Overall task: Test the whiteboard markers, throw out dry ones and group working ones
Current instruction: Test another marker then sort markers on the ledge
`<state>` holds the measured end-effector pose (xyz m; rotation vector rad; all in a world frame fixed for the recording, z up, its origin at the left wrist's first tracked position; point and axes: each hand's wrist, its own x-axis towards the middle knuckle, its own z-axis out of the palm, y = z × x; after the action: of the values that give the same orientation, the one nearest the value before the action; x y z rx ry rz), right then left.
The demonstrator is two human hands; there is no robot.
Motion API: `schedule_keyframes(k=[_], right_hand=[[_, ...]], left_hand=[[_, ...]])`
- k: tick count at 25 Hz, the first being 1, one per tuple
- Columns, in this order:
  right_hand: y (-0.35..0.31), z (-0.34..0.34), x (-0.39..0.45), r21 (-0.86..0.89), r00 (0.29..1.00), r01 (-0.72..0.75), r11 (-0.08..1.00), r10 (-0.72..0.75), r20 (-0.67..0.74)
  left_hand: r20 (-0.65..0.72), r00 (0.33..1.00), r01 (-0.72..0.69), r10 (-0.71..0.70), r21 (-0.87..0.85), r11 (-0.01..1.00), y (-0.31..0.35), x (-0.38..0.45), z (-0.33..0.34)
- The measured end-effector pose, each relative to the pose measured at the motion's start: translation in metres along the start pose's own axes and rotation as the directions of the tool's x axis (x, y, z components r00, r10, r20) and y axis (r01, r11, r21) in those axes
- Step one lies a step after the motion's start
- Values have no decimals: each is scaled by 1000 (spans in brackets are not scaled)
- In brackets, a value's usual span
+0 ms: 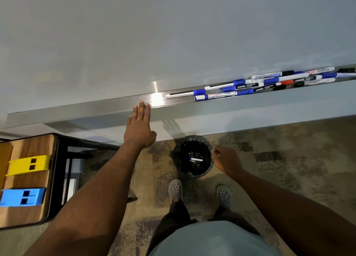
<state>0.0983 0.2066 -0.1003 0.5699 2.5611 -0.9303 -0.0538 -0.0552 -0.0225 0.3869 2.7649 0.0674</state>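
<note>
The left hand (139, 125) reaches forward with straight fingers held close together, the fingertips (142, 104) at the front edge of the metal tray (81, 111) that runs under the whiteboard (154, 34); it holds nothing. The right hand (225, 160) hangs lower, just beside the rim of the bin (193, 155), its fingers curled downward; whether it holds anything cannot be told from this angle.

Right of the left hand, well along the tray, lies a loose pile of whiteboard markers (250, 86), mostly white barrels with blue caps, a few with black or red, overlapping one another. The stretch of tray between the fingertips and the nearest marker is bare metal with a bright glare spot.

The bin stands on the patterned carpet (289, 159) against the base of the wall, lined with a black bag; one white marker with a blue end (196, 160) lies inside it. Two grey clogs (175, 189) stand just behind the bin.

At far left, a wooden table (28, 215) carries a yellow holder (28, 165) and a blue holder (21, 197), each with two square slots
</note>
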Motion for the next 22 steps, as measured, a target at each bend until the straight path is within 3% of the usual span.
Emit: schedule_keyframes(k=[2,3,5,7,9,12,15,19,22], right_hand=[[-29,-9,8,-129,972,208,970,-220,-81],[-46,-14,14,-195,924,320,927,-351,-151],[-77,-25,31,-324,742,505,800,-594,-310],[-109,-40,55,-439,635,518,734,-674,-378],[-137,-59,77,-541,649,458,706,-681,-339],[-164,-81,94,-672,806,380,635,-584,-96],[-175,-87,96,-734,848,359,577,-529,-1],[-181,-88,96,-720,807,429,546,-589,34],[-190,-95,82,-607,668,573,551,-743,-44]], left_hand=[[2,1000,6,-6,-3,1000,0,0,0],[3,1000,8,-8,-6,1000,0,0,0],[4,1000,11,-11,-13,1000,0,0,-1],[12,1000,18,-18,-28,999,1,0,-2],[19,1000,25,-25,-36,999,2,0,-3],[10,999,30,-30,-44,999,1,1,-1],[10,1000,28,-27,-59,998,0,2,1],[5,1000,31,-31,-81,996,0,2,3],[11,999,36,-36,-82,996,0,2,2]])
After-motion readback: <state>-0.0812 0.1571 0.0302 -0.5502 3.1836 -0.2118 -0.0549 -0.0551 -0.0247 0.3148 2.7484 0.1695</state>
